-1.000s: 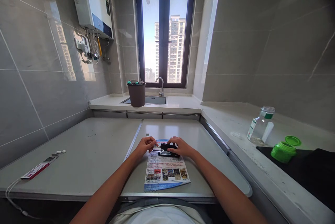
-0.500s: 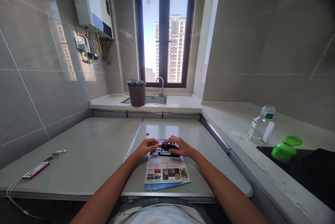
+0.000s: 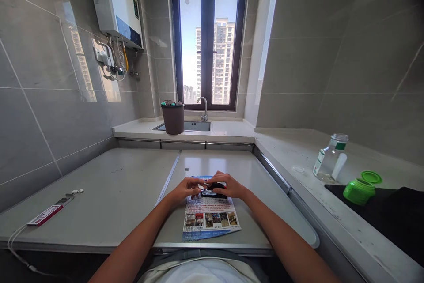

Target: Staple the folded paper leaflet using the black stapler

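Observation:
A black stapler (image 3: 212, 193) rests over a printed leaflet (image 3: 212, 216) on the table. My right hand (image 3: 229, 185) wraps round it from the right, the fingers over its top. Curled in from the left, my left hand (image 3: 186, 188) has its fingertips closed at the stapler's left end, and they partly hide that end. The leaflet has rows of small photos and a blue lower edge, and its upper part lies under the stapler and hands. Beyond my left hand is a tiny grey strip (image 3: 186, 169), perhaps staples.
A power strip (image 3: 46, 215) with a white cable lies at the table's left. A brown bin (image 3: 174, 119) stands by the sink (image 3: 202, 126). On the right counter are a clear bottle (image 3: 329, 159) and an open green jar (image 3: 358, 192) on black cloth.
My left fingers have shifted slightly and closed nearer the stapler's left end. The light piece seen at those fingertips before is hidden now. My right hand keeps its place.

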The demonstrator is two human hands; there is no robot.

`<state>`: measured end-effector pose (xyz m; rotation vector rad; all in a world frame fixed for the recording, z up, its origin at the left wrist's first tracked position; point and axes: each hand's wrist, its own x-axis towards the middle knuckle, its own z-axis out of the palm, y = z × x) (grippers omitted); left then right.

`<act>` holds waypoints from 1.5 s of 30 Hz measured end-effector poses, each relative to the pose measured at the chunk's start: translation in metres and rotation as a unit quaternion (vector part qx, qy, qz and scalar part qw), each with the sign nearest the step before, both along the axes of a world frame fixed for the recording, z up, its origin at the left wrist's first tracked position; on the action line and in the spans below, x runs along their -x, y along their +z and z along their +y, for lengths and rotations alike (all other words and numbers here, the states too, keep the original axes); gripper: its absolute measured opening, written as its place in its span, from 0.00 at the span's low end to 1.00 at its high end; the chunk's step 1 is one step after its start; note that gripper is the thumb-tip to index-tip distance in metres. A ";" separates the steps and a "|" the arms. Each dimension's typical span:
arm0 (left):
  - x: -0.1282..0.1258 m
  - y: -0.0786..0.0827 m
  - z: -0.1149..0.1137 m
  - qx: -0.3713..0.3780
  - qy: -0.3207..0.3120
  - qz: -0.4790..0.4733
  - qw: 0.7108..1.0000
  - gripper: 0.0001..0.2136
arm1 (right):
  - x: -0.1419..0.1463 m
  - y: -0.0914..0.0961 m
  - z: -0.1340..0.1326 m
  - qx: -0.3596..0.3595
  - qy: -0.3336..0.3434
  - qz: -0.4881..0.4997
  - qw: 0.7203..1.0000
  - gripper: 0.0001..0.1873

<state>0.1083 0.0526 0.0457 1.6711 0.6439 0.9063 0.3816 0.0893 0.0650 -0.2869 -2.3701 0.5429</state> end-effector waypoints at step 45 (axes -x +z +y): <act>0.002 0.008 -0.003 -0.023 0.046 -0.047 0.998 0.22 | -0.002 0.010 -0.005 0.009 -0.013 0.018 1.000 0.23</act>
